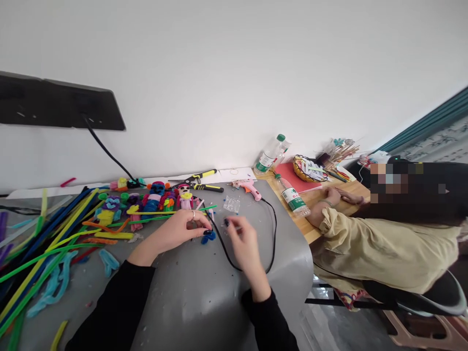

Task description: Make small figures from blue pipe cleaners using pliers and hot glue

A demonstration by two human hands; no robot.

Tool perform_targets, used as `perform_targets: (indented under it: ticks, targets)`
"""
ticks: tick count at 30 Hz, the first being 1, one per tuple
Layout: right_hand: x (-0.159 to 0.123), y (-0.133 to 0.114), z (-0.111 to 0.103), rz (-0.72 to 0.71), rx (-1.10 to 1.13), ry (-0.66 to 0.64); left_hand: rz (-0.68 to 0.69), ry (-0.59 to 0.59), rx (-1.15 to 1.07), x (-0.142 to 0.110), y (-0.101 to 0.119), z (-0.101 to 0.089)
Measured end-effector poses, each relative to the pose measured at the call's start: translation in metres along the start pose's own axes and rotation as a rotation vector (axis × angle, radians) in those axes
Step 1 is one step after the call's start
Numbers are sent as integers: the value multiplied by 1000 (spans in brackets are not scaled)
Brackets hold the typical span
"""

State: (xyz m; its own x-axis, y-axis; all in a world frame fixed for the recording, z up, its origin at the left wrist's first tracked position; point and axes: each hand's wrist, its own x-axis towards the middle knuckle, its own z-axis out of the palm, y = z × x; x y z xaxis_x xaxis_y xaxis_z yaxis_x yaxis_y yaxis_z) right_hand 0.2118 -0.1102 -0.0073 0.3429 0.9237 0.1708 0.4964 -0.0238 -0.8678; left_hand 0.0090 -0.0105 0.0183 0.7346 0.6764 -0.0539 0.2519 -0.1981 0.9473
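My left hand (183,228) reaches over the grey mat, thumb and fingertips closed together at a small blue piece of pipe cleaner (209,238). To its right my right hand (242,238) is bent in a pinch; anything between those fingertips is too small to make out. Behind my left hand stand several pipe-cleaner figures, among them a pink and white one (185,197) and a blue one (155,195). A pink glue gun (248,188) lies beyond my right hand, near a crumpled clear plastic piece (231,204). Its black cord loops around my right hand.
Loose pipe cleaners (54,248) cover the mat's left side. Yellow-black pliers (204,187) lie by the wall. Water bottles (292,197), a red folder (298,178) and a basket (309,168) are on the wooden table at right, where another person's sleeve (383,243) shows.
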Motion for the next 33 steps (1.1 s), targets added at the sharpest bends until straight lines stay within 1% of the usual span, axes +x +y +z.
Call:
perform_targets:
  ticks: [2, 3, 4, 5, 7, 8, 10, 12, 15, 19, 22, 24, 26, 28, 30, 33]
  targets:
    - [35, 12, -22, -118, -278, 214, -31, 19, -24, 0, -3, -1]
    - [54, 18, -32, -115, -420, 284, -44, 22, -40, 1, -5, -1]
    - [73, 24, -40, -68, -554, 296, -51, 25, -54, 1, -7, -1]
    - [91, 30, -47, -3, -672, 260, -51, 30, -64, 2, -9, -1]
    - [118, 39, -51, 36, -734, 215, -47, 46, -76, 3, -11, 1]
    - [127, 42, -50, 44, -753, 186, -49, 48, -84, 3, -12, 1]
    - [136, 45, -44, 38, -773, 147, -51, 32, -108, 4, -12, 3]
    - [137, 44, -40, 39, -791, 129, -42, 2, -125, 5, -12, 5]
    - [133, 38, -41, 77, -796, 140, -32, -18, -106, 6, -13, 9]
    - [117, 28, -56, 142, -755, 201, -28, 10, -93, 8, -18, 19]
    - [90, 23, -70, 131, -603, 261, -4, 79, -102, 12, -20, 30]
    - [67, 22, -77, 123, -517, 267, 16, 158, -91, 16, -21, 39]
    - [44, 24, -79, 111, -469, 250, 37, 220, -58, 20, -23, 48]
    - [24, 27, -76, 83, -431, 248, 66, 252, 28, 23, -25, 56]
    - [10, 30, -70, 49, -410, 241, 127, 289, 184, 25, -28, 61]
    - [-3, 32, -57, 34, -409, 228, 244, 357, 436, 26, -33, 61]
